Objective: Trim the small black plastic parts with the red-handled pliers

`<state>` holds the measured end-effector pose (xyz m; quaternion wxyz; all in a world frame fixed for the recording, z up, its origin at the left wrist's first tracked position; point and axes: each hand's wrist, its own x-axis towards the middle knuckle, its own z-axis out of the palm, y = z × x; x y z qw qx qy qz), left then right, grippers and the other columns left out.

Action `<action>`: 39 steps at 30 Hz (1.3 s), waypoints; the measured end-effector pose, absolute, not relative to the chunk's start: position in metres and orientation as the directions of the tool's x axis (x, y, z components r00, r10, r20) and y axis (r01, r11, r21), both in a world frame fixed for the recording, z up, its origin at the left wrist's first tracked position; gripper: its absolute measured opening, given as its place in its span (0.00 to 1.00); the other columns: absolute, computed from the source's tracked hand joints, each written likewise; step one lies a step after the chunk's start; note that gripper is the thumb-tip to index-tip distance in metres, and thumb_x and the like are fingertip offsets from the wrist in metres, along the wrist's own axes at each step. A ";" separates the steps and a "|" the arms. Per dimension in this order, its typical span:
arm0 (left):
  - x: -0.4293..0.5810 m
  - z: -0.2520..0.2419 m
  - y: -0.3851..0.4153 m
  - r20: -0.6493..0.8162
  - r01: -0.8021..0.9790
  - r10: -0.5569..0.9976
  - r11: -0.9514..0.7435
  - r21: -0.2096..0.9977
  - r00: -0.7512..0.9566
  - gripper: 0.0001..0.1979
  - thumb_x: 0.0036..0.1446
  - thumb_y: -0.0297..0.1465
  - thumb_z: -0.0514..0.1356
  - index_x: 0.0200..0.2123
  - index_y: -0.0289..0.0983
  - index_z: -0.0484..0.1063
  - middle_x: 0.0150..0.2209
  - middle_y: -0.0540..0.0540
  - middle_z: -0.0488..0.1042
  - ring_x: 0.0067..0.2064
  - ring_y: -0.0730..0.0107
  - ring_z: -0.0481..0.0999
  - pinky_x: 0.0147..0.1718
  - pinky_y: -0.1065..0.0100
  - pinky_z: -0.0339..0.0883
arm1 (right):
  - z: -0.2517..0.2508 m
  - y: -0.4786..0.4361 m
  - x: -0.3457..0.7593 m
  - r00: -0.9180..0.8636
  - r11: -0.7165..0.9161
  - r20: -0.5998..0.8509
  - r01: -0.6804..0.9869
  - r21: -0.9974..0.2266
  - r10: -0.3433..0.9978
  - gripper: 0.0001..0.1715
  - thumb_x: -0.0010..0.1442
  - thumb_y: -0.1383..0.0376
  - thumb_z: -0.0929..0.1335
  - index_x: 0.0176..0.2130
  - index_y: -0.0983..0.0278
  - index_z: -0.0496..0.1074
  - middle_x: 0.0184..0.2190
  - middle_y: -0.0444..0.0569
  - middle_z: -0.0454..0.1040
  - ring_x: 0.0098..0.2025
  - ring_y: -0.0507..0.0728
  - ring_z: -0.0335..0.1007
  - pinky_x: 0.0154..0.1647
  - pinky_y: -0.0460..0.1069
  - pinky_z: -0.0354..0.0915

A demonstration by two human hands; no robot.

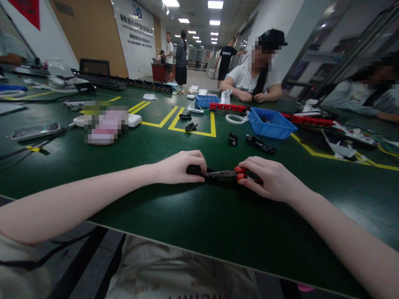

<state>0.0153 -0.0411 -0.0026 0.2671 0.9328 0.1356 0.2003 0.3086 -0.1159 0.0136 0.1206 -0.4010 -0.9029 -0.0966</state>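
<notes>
My left hand (pixel 181 167) is curled over a small black part (pixel 195 170) that rests on the green table (pixel 218 216). My right hand (pixel 268 176) grips the red-and-black handles of a pair of pliers (pixel 232 174). The pliers' metal jaws point left and meet the black part between my two hands. Both hands lie low on the table near its front edge.
Several loose black parts (pixel 260 145) lie beyond my hands, along with a blue bin (pixel 270 123), a second blue bin (pixel 206 101) and a white ring (pixel 235 119). Yellow tape lines (pixel 187 131) mark the table. A person in a white shirt (pixel 254 77) sits across; another sits at the right edge.
</notes>
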 end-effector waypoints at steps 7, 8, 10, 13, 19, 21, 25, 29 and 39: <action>0.015 -0.005 -0.040 0.337 0.115 0.342 -0.832 0.544 0.877 0.06 0.57 0.27 0.63 0.39 0.35 0.73 0.47 0.42 0.72 0.48 0.64 0.75 0.51 0.62 0.67 | 0.011 -0.119 0.305 -0.606 0.618 0.265 0.785 0.048 0.750 0.22 0.61 0.50 0.66 0.44 0.66 0.69 0.38 0.55 0.74 0.35 0.58 0.72 0.33 0.52 0.68; 0.016 -0.005 -0.039 0.341 0.113 0.341 -0.833 0.541 0.876 0.06 0.56 0.27 0.63 0.39 0.35 0.73 0.47 0.42 0.72 0.48 0.64 0.75 0.50 0.63 0.67 | 0.011 -0.119 0.305 -0.601 0.612 0.264 0.789 0.045 0.755 0.22 0.61 0.50 0.66 0.44 0.65 0.69 0.38 0.54 0.74 0.36 0.58 0.72 0.33 0.51 0.68; 0.016 -0.007 -0.039 0.349 0.114 0.344 -0.835 0.538 0.872 0.06 0.56 0.27 0.63 0.39 0.35 0.72 0.47 0.42 0.73 0.48 0.64 0.75 0.50 0.63 0.67 | 0.010 -0.120 0.304 -0.594 0.604 0.260 0.795 0.045 0.762 0.22 0.60 0.50 0.66 0.45 0.65 0.69 0.38 0.54 0.74 0.36 0.58 0.72 0.34 0.51 0.68; 0.017 -0.009 -0.038 0.351 0.129 0.350 -0.844 0.521 0.868 0.06 0.57 0.28 0.63 0.39 0.35 0.72 0.48 0.42 0.74 0.49 0.64 0.75 0.49 0.63 0.67 | 0.008 -0.120 0.303 -0.592 0.601 0.264 0.797 0.055 0.761 0.23 0.61 0.51 0.66 0.47 0.65 0.69 0.38 0.53 0.74 0.36 0.58 0.72 0.34 0.52 0.68; 0.019 -0.009 -0.040 0.344 0.182 0.366 -0.867 0.464 0.865 0.05 0.58 0.28 0.62 0.38 0.36 0.70 0.48 0.43 0.75 0.49 0.63 0.74 0.49 0.62 0.66 | 0.006 -0.120 0.301 -0.585 0.594 0.292 0.802 0.066 0.757 0.23 0.62 0.51 0.65 0.47 0.66 0.69 0.38 0.53 0.74 0.36 0.58 0.71 0.34 0.52 0.68; 0.019 -0.008 -0.040 0.329 0.209 0.379 -0.868 0.451 0.865 0.04 0.59 0.29 0.62 0.38 0.36 0.70 0.48 0.43 0.75 0.48 0.63 0.73 0.48 0.62 0.66 | 0.008 -0.121 0.299 -0.573 0.580 0.275 0.812 0.064 0.772 0.23 0.62 0.51 0.65 0.47 0.66 0.70 0.38 0.53 0.74 0.36 0.58 0.71 0.34 0.52 0.68; 0.018 -0.007 -0.041 0.299 0.242 0.394 -0.866 0.438 0.869 0.05 0.60 0.30 0.62 0.39 0.37 0.70 0.47 0.44 0.75 0.47 0.62 0.73 0.46 0.62 0.66 | 0.010 -0.122 0.297 -0.558 0.562 0.258 0.825 0.066 0.789 0.22 0.61 0.52 0.66 0.46 0.66 0.70 0.37 0.53 0.74 0.35 0.58 0.71 0.34 0.52 0.68; 0.018 -0.006 -0.040 0.281 0.244 0.390 -0.865 0.439 0.877 0.05 0.60 0.30 0.61 0.40 0.37 0.70 0.47 0.45 0.75 0.48 0.62 0.72 0.47 0.61 0.65 | 0.010 -0.122 0.298 -0.551 0.552 0.249 0.831 0.073 0.796 0.20 0.61 0.52 0.66 0.43 0.65 0.70 0.37 0.53 0.74 0.35 0.58 0.71 0.34 0.52 0.67; 0.021 -0.006 -0.040 0.277 0.234 0.372 -0.873 0.427 0.886 0.04 0.61 0.29 0.60 0.39 0.37 0.69 0.46 0.44 0.75 0.48 0.62 0.72 0.47 0.62 0.65 | 0.017 -0.120 0.301 -0.539 0.541 0.200 0.840 0.050 0.818 0.19 0.60 0.52 0.68 0.43 0.64 0.70 0.38 0.53 0.74 0.36 0.57 0.71 0.33 0.51 0.66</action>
